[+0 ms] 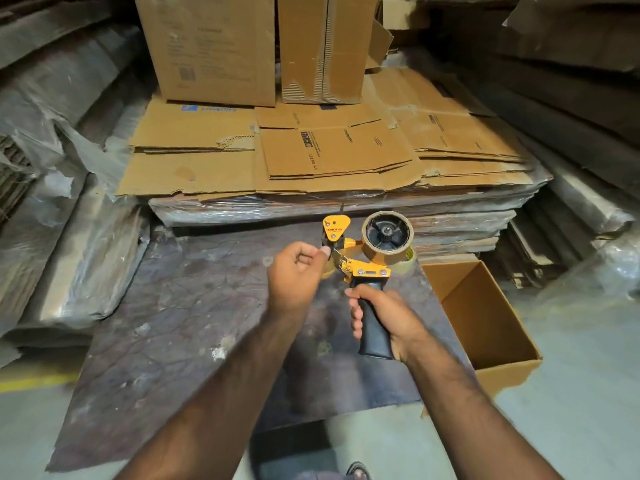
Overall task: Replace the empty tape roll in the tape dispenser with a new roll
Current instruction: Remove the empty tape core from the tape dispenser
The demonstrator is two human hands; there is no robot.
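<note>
An orange tape dispenser (360,261) with a black handle is held upright in front of me. My right hand (381,317) is wrapped around that handle. A brown tape roll (375,252) sits on the dispenser's black hub. My left hand (294,271) is at the dispenser's front end, its thumb and forefinger pinched together beside the orange guard plate (336,227), apparently on the end of the tape. Another tape roll (403,263) peeks out just behind the dispenser's lower right.
A dark board (180,323) lies on the floor below my hands. An open cardboard box (485,320) stands to the right. Flattened cartons (311,157) are stacked ahead, with upright boxes (214,46) behind. Plastic-wrapped bundles (69,237) line the left side.
</note>
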